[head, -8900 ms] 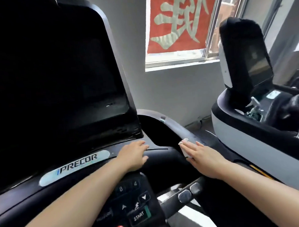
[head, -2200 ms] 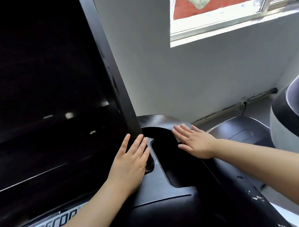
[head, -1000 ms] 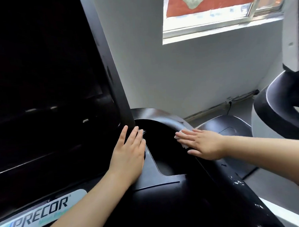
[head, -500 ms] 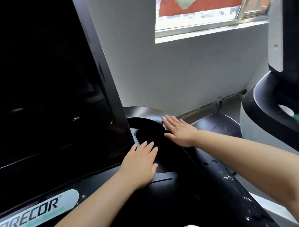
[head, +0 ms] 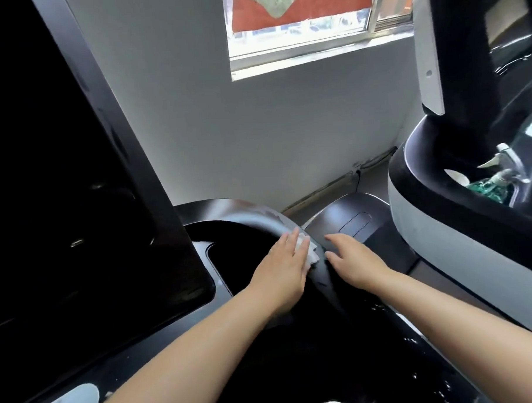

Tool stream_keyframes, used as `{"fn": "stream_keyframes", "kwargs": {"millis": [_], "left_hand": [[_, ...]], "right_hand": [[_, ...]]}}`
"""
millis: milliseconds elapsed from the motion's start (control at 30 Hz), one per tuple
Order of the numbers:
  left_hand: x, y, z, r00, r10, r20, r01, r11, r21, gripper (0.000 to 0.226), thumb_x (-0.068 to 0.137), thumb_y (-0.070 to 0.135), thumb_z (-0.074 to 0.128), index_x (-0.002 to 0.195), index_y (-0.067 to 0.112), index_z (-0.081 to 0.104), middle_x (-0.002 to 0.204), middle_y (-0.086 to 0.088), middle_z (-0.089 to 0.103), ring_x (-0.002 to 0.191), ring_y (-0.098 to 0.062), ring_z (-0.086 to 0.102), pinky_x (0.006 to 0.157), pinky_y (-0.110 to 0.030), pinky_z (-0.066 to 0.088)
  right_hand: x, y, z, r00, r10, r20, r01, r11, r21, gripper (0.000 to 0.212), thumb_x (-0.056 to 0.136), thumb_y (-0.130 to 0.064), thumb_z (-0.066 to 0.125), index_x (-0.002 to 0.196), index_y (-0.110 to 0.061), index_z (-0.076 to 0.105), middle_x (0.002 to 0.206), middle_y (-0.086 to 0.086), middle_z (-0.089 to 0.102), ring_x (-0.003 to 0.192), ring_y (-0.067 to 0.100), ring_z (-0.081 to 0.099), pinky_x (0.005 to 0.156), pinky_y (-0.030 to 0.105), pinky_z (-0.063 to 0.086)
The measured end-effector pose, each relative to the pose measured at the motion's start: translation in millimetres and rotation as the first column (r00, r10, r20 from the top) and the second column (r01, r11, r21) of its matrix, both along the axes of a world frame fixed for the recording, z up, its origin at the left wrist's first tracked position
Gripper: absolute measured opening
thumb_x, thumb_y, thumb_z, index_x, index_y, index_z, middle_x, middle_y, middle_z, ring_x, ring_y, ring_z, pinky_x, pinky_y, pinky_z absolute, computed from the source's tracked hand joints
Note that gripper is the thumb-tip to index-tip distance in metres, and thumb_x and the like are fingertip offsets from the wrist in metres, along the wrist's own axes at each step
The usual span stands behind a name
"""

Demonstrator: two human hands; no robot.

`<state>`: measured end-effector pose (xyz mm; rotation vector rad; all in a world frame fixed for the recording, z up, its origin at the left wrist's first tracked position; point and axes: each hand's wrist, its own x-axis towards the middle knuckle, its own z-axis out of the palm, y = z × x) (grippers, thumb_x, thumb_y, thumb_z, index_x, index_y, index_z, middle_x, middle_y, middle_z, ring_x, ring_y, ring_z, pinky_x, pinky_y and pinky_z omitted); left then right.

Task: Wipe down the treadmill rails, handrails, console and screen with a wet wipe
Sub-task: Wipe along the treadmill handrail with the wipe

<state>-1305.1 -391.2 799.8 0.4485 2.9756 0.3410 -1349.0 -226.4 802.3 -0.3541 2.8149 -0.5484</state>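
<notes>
The console rim [head: 253,215] arcs from centre frame toward lower right. My left hand [head: 281,269] presses flat on the wet wipe [head: 309,249] there. My right hand [head: 354,263], fingers relaxed and holding nothing, rests just right of it.

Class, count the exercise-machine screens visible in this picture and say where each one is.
2. The large dark screen fills the left side, on the treadmill being wiped. A second screen stands at the upper right, on the neighbouring machine. Others may lie outside the view.
</notes>
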Motion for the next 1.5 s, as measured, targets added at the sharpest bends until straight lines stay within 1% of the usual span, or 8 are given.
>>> {"fn": "stream_keyframes", "kwargs": {"millis": [167,433,633,700,967,1133,1267,1500], "left_hand": [[-24.6,-3.4,-16.5,0.997,-0.08,0.0,0.078,0.974,-0.213,0.074,0.09,0.055,-0.002,0.15,0.013,0.004,0.158,-0.009,-0.002,0.145,-0.024,-0.002,0.115,-0.033,-0.003],[-94.3,-47.5,-9.4,0.975,0.223,0.009,-0.216,0.954,-0.209,0.051,0.102,0.038,0.02,0.146,0.014,0.022,0.156,-0.006,0.014,0.144,-0.026,0.006,0.115,-0.036,0.005],[-32.4,11.2,-18.3,0.978,-0.202,-0.044,0.19,0.965,-0.183,0.081,0.083,0.053,-0.009,0.15,0.012,0.013,0.158,-0.006,0.007,0.145,-0.022,0.002,0.115,-0.032,-0.004],[-34.6,-1.9,-15.9,0.971,-0.238,-0.037,0.225,0.95,-0.215,0.063,0.097,0.047,0.004,0.151,0.015,0.009,0.159,-0.003,0.002,0.145,-0.018,-0.001,0.113,-0.027,-0.006],[-92.4,-57.1,-6.6,0.984,0.175,-0.034,-0.178,0.96,-0.218,0.049,0.102,0.031,0.019,0.146,0.011,0.023,0.156,-0.007,0.017,0.143,-0.022,0.012,0.115,-0.032,0.006],[-37.0,17.0,-18.8,0.974,-0.214,-0.068,0.199,0.963,-0.184,0.069,0.089,0.035,0.011,0.127,0.0,0.055,0.134,-0.017,0.052,0.126,-0.029,0.047,0.109,-0.032,0.018],[-27.3,-12.4,-21.2,0.967,-0.219,-0.127,0.196,0.966,-0.17,0.067,0.093,0.044,0.001,0.15,0.011,0.012,0.158,-0.004,0.006,0.145,-0.016,0.004,0.11,-0.02,-0.013],[-27.6,-9.9,-25.8,0.988,0.153,-0.008,-0.153,0.982,-0.107,0.063,0.099,0.041,0.012,0.149,0.004,0.0,0.157,-0.014,-0.007,0.145,-0.025,-0.008,0.114,-0.029,-0.01]], "right_hand": [[-0.5,13.5,-15.8,0.979,0.005,0.206,-0.02,0.997,0.069,0.041,0.099,-0.05,0.028,0.136,-0.038,0.041,0.135,-0.005,0.053,0.123,0.022,0.048,0.099,0.04,0.041],[0.2,14.0,-23.4,0.977,-0.019,0.212,-0.006,0.993,0.116,0.048,0.099,-0.054,0.018,0.144,-0.04,0.026,0.14,-0.005,0.048,0.126,0.021,0.045,0.095,0.038,0.04],[2.1,11.4,-21.8,0.978,-0.015,0.208,0.001,0.998,0.067,0.046,0.1,-0.049,0.022,0.142,-0.035,0.032,0.136,0.0,0.052,0.123,0.024,0.049,0.097,0.041,0.041],[2.5,11.1,-20.5,0.979,-0.009,0.203,-0.004,0.998,0.061,0.043,0.1,-0.049,0.022,0.139,-0.035,0.035,0.134,0.0,0.053,0.121,0.024,0.05,0.096,0.042,0.042],[2.8,13.7,-19.8,0.976,-0.008,0.215,-0.001,0.999,0.044,0.043,0.099,-0.052,0.022,0.139,-0.038,0.034,0.135,-0.004,0.052,0.122,0.023,0.048,0.097,0.042,0.041],[-2.9,16.5,-17.5,0.96,0.028,0.277,-0.026,1.0,-0.012,0.046,0.099,-0.049,0.03,0.144,-0.037,0.032,0.141,-0.003,0.049,0.129,0.021,0.044,0.104,0.037,0.037],[-7.5,27.6,-7.5,0.899,0.064,0.434,0.013,0.985,-0.172,0.051,0.099,-0.038,0.043,0.147,-0.026,0.031,0.149,-0.01,0.035,0.137,0.008,0.032,0.108,0.019,0.022],[-1.8,31.9,-5.1,0.867,0.045,0.497,0.146,0.929,-0.339,0.04,0.1,-0.016,0.034,0.119,-0.046,0.051,0.132,-0.022,0.05,0.119,0.001,0.045,0.101,0.017,0.03]]}}
